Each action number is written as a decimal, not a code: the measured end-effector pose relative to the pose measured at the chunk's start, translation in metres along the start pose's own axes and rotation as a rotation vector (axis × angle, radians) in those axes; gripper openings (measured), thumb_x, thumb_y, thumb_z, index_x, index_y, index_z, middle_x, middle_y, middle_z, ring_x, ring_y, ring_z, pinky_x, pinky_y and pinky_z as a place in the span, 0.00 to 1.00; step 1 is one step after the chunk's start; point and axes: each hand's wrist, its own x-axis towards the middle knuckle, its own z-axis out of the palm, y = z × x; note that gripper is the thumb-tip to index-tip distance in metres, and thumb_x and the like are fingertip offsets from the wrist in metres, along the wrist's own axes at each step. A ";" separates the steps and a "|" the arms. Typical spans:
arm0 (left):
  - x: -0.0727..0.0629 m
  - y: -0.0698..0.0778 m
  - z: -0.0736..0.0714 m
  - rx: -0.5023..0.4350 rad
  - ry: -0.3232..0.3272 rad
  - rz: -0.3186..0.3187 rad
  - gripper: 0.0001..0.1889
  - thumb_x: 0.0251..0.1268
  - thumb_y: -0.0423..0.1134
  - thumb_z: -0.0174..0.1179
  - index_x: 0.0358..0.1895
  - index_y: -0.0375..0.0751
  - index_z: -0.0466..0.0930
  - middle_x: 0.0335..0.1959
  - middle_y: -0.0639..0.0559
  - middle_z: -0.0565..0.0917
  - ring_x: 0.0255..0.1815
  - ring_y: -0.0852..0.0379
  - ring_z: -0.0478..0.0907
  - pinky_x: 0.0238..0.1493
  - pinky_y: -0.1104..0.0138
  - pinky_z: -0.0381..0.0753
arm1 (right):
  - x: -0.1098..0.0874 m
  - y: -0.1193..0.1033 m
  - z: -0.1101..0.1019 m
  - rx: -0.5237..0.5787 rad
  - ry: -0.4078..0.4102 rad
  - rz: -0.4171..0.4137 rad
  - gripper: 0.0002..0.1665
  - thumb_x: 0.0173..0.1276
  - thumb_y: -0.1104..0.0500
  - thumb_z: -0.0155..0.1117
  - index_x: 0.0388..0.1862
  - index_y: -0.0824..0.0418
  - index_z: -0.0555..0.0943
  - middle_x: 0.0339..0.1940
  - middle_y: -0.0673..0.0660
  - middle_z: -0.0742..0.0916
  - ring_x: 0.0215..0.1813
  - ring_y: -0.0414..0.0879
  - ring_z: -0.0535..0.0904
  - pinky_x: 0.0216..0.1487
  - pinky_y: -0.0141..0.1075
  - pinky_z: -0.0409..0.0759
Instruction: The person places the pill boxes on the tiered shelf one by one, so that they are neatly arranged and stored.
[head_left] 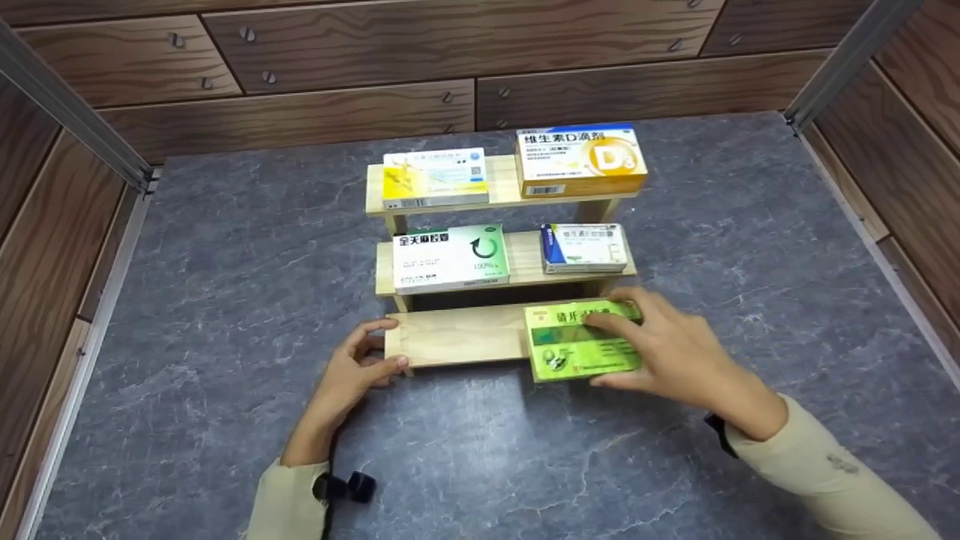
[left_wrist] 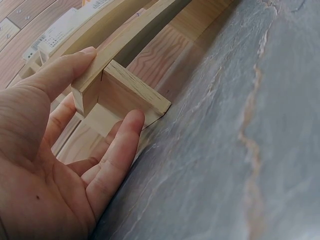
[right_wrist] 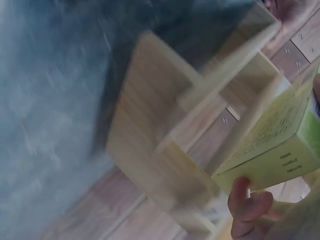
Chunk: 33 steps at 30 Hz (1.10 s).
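Observation:
A three-step wooden shelf (head_left: 457, 335) stands on the grey marbled table. My left hand (head_left: 356, 367) grips the left end of its lowest step, the thumb at the front edge. In the left wrist view, the thumb and forefinger of the left hand (left_wrist: 65, 135) hold the corner of the step, while other fingers lie beside the leg. My right hand (head_left: 667, 349) holds a green medicine box (head_left: 559, 352) at the right part of the lowest step. The right wrist view shows the green box (right_wrist: 270, 170) tilted, with fingers (right_wrist: 245, 205) against it; whether it touches the wood is unclear.
On the middle step lie a white-and-green box (head_left: 442, 262) and a small blue-and-white box (head_left: 589, 251). The top step bears a yellow-and-white box (head_left: 431, 180) and an orange vitamin D box (head_left: 577, 165). Wood-patterned walls (head_left: 360, 52) surround the table (head_left: 225, 300).

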 end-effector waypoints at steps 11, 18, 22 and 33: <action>-0.001 0.000 0.000 -0.010 0.001 -0.001 0.30 0.53 0.34 0.71 0.61 0.50 0.74 0.49 0.40 0.78 0.30 0.54 0.81 0.30 0.67 0.80 | 0.003 0.003 0.024 -0.023 -0.001 0.027 0.42 0.46 0.30 0.72 0.59 0.45 0.77 0.56 0.61 0.77 0.44 0.52 0.78 0.16 0.27 0.61; 0.000 0.000 -0.001 -0.010 -0.004 0.006 0.30 0.54 0.34 0.71 0.62 0.49 0.74 0.48 0.40 0.78 0.30 0.54 0.81 0.30 0.68 0.80 | 0.008 0.007 0.030 -0.023 -0.038 0.062 0.42 0.48 0.29 0.71 0.60 0.44 0.76 0.57 0.62 0.77 0.47 0.55 0.78 0.17 0.31 0.66; 0.000 0.000 -0.001 -0.015 -0.014 0.007 0.30 0.55 0.33 0.70 0.62 0.48 0.73 0.48 0.40 0.78 0.30 0.54 0.81 0.30 0.67 0.80 | 0.009 0.006 0.032 -0.031 -0.058 0.071 0.42 0.49 0.29 0.70 0.61 0.44 0.75 0.58 0.63 0.76 0.47 0.57 0.78 0.16 0.31 0.66; 0.000 0.000 -0.001 -0.022 -0.011 0.002 0.29 0.55 0.33 0.70 0.62 0.48 0.73 0.48 0.40 0.78 0.30 0.55 0.80 0.30 0.68 0.79 | 0.008 -0.001 0.031 -0.076 -0.049 0.086 0.44 0.49 0.29 0.69 0.63 0.44 0.74 0.61 0.63 0.76 0.48 0.59 0.79 0.15 0.34 0.69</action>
